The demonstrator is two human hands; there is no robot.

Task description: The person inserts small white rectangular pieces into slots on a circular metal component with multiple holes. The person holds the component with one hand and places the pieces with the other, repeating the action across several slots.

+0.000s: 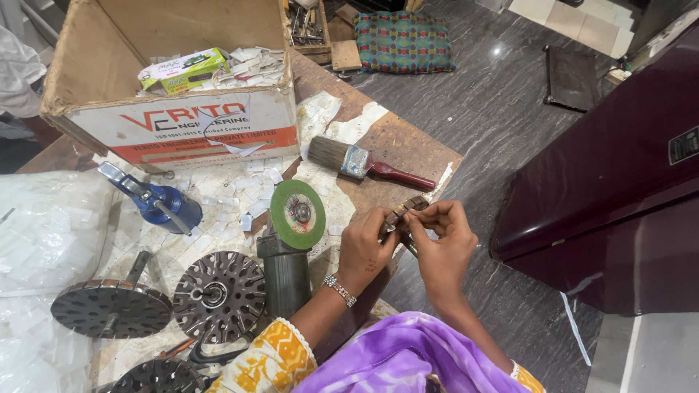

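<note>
Both hands, left hand (364,244) and right hand (444,244), pinch a small brown part (405,209) above the surface (393,142) edge; angle grinder (291,240) lies untouched.

The floor (495,109) is dark grey stone with pale streaks, polished enough to throw back a small glint of light. Lighter tiles (575,25) begin at the far edge. A patterned cushion (404,40) lies on it near a flat dark board (571,76). A glossy maroon cabinet (611,189) stands at the right, beside the worn wooden table (397,142).
</note>
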